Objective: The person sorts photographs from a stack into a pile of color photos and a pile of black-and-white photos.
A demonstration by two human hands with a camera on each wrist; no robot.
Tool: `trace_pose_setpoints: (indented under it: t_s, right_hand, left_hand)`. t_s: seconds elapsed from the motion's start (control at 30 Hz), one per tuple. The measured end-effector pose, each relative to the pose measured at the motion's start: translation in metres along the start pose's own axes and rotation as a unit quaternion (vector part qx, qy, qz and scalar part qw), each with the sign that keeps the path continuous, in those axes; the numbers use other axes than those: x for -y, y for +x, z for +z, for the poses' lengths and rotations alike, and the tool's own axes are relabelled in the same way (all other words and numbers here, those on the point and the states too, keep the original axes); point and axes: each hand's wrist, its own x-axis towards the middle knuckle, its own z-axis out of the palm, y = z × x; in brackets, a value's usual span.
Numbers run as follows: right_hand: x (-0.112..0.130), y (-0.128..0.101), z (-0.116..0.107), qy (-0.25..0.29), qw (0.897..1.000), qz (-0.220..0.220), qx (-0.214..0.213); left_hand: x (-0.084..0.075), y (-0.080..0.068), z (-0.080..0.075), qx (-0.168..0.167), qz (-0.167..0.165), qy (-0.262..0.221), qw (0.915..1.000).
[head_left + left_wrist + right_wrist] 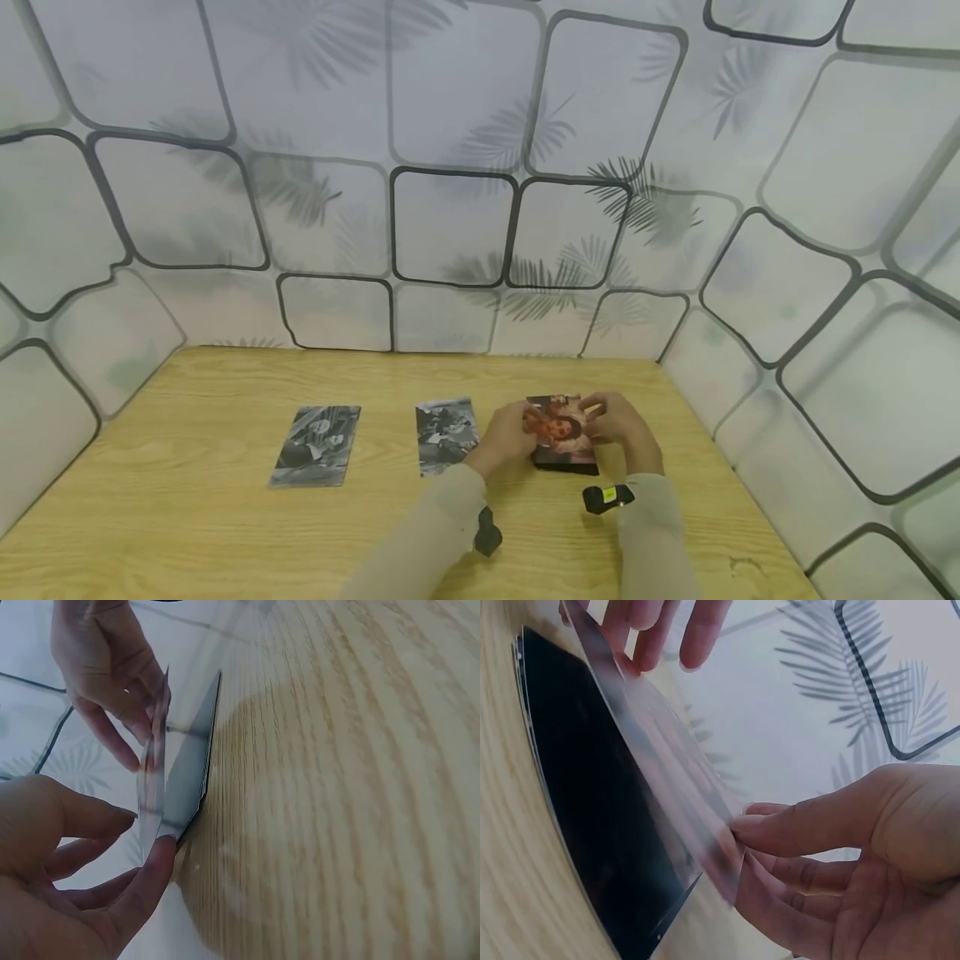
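A colour photo print (558,429) showing a figure in red is lifted at a tilt above a small stack of dark-backed photos (585,802). At the print's right edge, my right hand (618,421) pinches it between thumb and fingers. My left hand (510,433) grips the opposite edge; one fingertip (161,851) reaches between the print and the stack in the left wrist view. To the left lie two black-and-white photos flat on the table, one nearby (447,433) and one farther left (315,446).
The light wood-grain table (225,533) meets a pale patterned wall covering (450,225) at the back and both sides. Dark wrist devices sit on the left wrist (487,533) and right wrist (606,498).
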Motion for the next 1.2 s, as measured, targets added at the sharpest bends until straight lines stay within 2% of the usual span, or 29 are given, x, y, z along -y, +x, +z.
trace_pose_setpoints:
  t_s: [0.2, 0.5, 0.7, 0.9, 1.03, 1.2]
  right_hand:
    - [-0.007, 0.003, 0.0, -0.022, 1.0, -0.002, -0.006]
    - [-0.009, 0.004, -0.001, -0.046, 0.999, 0.001, -0.018]
    - [-0.011, 0.003, -0.003, -0.023, 1.0, 0.017, -0.002]
    - [-0.009, -0.002, -0.008, -0.017, 1.0, 0.012, 0.003]
    - [-0.002, -0.004, -0.01, -0.007, 1.0, -0.012, 0.011]
    - [0.014, -0.007, -0.009, 0.019, 0.998, -0.062, 0.021]
  left_hand:
    - [-0.001, -0.002, 0.002, 0.018, -0.029, -0.047, 0.9983]
    - [-0.002, -0.001, 0.006, 0.01, -0.025, -0.034, 0.9991]
    - [-0.002, -0.004, 0.007, 0.011, -0.032, -0.04, 0.9986]
    - [0.003, -0.004, 0.003, 0.005, -0.035, -0.04, 0.9986]
    - [0.01, -0.008, -0.007, -0.003, -0.034, -0.047, 0.9983]
    - [0.014, -0.019, -0.04, -0.01, -0.039, -0.054, 0.9977]
